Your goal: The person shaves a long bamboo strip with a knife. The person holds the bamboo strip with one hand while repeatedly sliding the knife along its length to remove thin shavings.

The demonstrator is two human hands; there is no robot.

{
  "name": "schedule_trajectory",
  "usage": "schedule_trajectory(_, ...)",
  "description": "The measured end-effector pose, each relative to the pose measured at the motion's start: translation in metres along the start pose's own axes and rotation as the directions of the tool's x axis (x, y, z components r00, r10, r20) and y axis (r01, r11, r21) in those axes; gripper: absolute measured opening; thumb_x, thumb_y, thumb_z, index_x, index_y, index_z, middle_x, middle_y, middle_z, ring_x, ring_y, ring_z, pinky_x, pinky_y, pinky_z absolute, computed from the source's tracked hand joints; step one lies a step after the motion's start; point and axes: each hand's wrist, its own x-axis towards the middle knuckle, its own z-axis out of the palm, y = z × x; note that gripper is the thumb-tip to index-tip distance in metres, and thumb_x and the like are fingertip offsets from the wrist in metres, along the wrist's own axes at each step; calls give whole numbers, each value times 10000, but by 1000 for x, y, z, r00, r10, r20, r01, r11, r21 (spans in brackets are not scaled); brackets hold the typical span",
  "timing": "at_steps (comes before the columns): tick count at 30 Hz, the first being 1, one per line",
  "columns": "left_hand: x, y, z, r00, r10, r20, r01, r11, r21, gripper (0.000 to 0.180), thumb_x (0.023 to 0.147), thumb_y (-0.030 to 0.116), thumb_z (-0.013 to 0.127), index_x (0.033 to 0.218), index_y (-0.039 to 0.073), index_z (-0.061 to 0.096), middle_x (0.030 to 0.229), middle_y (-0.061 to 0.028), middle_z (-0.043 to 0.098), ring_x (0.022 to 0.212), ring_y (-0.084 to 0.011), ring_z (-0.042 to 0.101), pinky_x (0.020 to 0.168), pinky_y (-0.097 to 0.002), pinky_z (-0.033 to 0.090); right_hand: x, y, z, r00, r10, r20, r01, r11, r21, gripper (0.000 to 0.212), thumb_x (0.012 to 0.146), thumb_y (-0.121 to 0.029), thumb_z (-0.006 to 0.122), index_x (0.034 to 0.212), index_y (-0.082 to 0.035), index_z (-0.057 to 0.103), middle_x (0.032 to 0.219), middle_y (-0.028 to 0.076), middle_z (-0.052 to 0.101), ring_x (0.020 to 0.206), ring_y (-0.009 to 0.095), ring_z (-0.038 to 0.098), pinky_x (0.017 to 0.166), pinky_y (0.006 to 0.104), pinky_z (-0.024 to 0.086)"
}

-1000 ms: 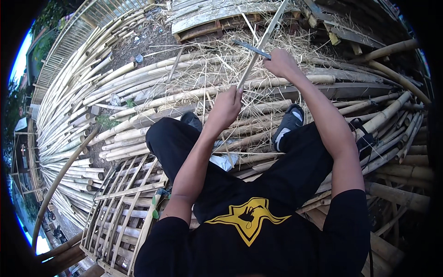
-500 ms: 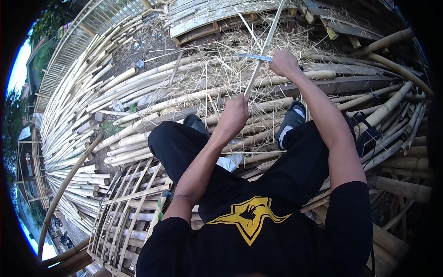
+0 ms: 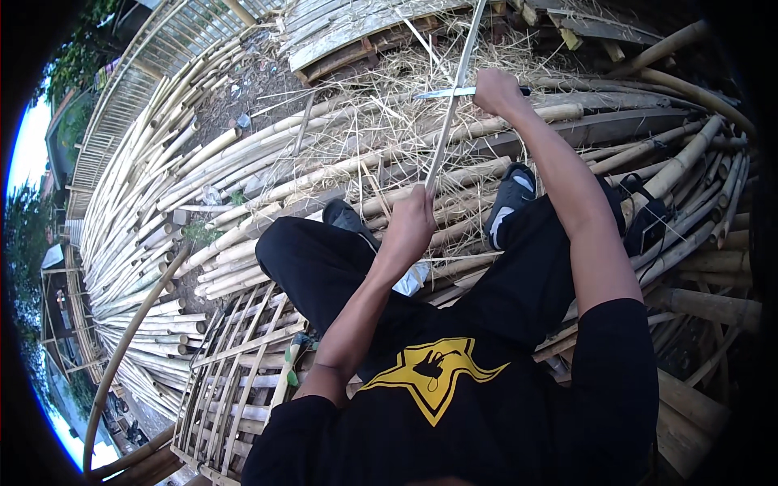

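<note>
Bamboo strip [image 3: 446, 130]: pale, narrow, its lower end inside the person's left hand [image 3: 411, 223]; from there it slants up and slightly right, away from the body, to the top edge of the view.
Left hand: closed in a fist round the strip's end, in front of the parted knees.
Right hand [image 3: 498, 91]: curled tightly round the handle of a knife [image 3: 436, 94], farther from the body than the left; the strip passes just beside its knuckles, on their left.
Knife: blade pointing left across the strip, dark handle end showing past the right side of the fist; whether the edge bites in cannot be told.
Shavings [image 3: 506, 61]: pale curls and slivers scattered under and around the strip.
Sandals [image 3: 512, 194]: 2, dark, 1 to each side of the left hand, among the poles.
Bamboo poles [image 3: 559, 112]: long, lying crosswise beyond the feet and fanning out leftward.
Lattice [image 3: 251, 343]: slatted frame at the lower left, near the left forearm.
Pallet [image 3: 348, 49]: wooden, beyond the shavings.
</note>
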Motion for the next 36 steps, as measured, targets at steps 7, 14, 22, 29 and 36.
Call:
schedule_trajectory(7, -35, -9, 8, 993, -62, -102, 56, 996, -69, 202, 940, 127, 454, 823, -36, 476, 611, -243, 526, 579, -416, 552, 514, -448, 399, -5, -21, -4, 993, -116, 18, 117, 991, -59, 225, 736, -150, 542, 835, 10, 667, 861, 220, 657, 806, 348, 662, 711, 430, 533)
schedule_trajectory(14, -33, -35, -14, 955, -242, 169, 294, 833, -468, 366, 976, 342, 400, 896, -3, 494, 567, -37, 446, 482, -120, 438, 457, -283, 366, -16, -39, -38, 978, -179, -107, 181, 983, 12, 161, 711, -146, 598, 764, -12, 671, 706, 163, 651, 686, 303, 662, 641, 394, 533)
schedule_trajectory(22, 28, 6, -69, 903, 25, 428, 343, 558, -756, 591, 957, 545, 255, 1163, 33, 466, 788, -90, 577, 594, -165, 601, 575, -294, 514, -20, -57, -61, 890, -142, -432, 256, 942, 219, 150, 758, -205, 610, 831, -118, 709, 663, 129, 655, 631, 274, 654, 621, 386, 523)
schedule_trajectory(29, 59, 33, -76, 894, 72, 441, 375, 417, -828, 439, 988, 435, 302, 1068, 44, 485, 498, 49, 322, 271, -19, 222, 244, -179, 201, -13, -45, -60, 935, -46, -353, 132, 966, 223, 200, 782, -236, 592, 879, -108, 712, 721, 153, 662, 711, 288, 658, 664, 394, 524)
schedule_trajectory(36, 53, 1, -56, 845, 40, 533, 503, 276, -819, 209, 947, 272, 505, 844, 103, 437, 443, 76, 282, 278, -33, 229, 277, -189, 146, -9, -13, -67, 897, -313, 311, 206, 920, 332, 494, 701, -501, 681, 616, -16, 634, 567, 117, 589, 579, 214, 596, 576, 360, 462)
